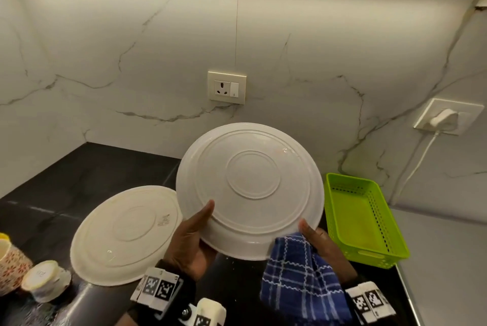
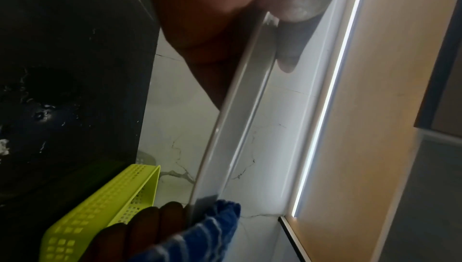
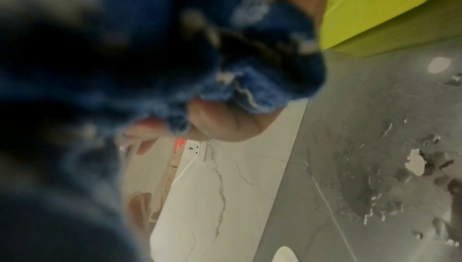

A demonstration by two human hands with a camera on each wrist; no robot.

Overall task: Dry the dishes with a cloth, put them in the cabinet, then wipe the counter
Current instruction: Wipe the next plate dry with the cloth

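A white plate (image 1: 250,188) is held tilted above the black counter (image 1: 92,167), its underside toward me. My left hand (image 1: 195,233) grips its lower left rim, thumb on the underside. My right hand (image 1: 316,241) grips the lower right rim together with a blue checked cloth (image 1: 297,278) that hangs below it. In the left wrist view the plate's rim (image 2: 235,127) runs edge-on, with the cloth (image 2: 200,234) at its far end. The cloth (image 3: 125,58) fills the right wrist view. A second white plate (image 1: 123,236) lies upside down on the counter at the left.
An empty lime green basket (image 1: 361,217) stands right of the plate, close to my right hand. Patterned cups (image 1: 13,265) and a small overturned cup (image 1: 44,278) sit at the left edge. Water drops (image 3: 375,167) lie on the counter. A marble wall with a socket (image 1: 226,87) rises behind.
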